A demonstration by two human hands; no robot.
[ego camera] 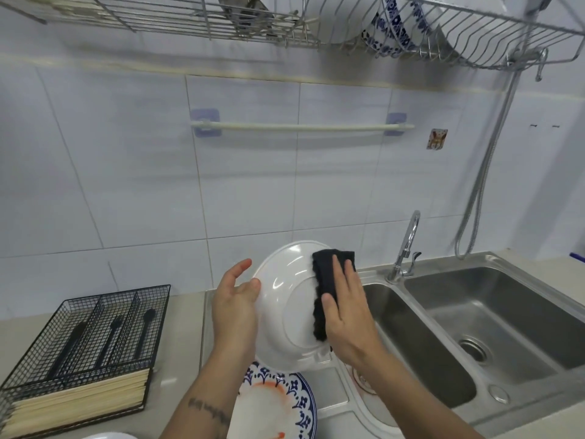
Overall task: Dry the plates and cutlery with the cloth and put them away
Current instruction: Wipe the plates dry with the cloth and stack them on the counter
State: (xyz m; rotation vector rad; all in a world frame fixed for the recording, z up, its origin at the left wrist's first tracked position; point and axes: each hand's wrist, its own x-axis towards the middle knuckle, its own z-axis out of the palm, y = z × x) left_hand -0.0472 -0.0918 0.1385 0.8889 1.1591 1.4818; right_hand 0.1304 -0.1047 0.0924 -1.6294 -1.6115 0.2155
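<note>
While my left hand [235, 291] is holding the round white plate [286, 307] up on its edge by the left rim, with my thumb curled over the rim and my other fingers going behind where I cannot see them, my right hand [346, 307] is pressing a black cloth [327, 280] flat against the plate's bottom side. My right fingers are lying straight on the cloth, not curling around it. I am holding the plate above the counter, just left of the shiny steel double sink [493, 324]. Below it, a white plate with a blue flower rim and an orange mark [278, 403] is lying flat. To the left, a black wire basket [95, 331] is sitting on the counter with dark cutlery [110, 332] inside and pale wooden chopsticks [79, 400] in its front part. High up, more dishes are standing in a metal wall rack [443, 30].
</note>
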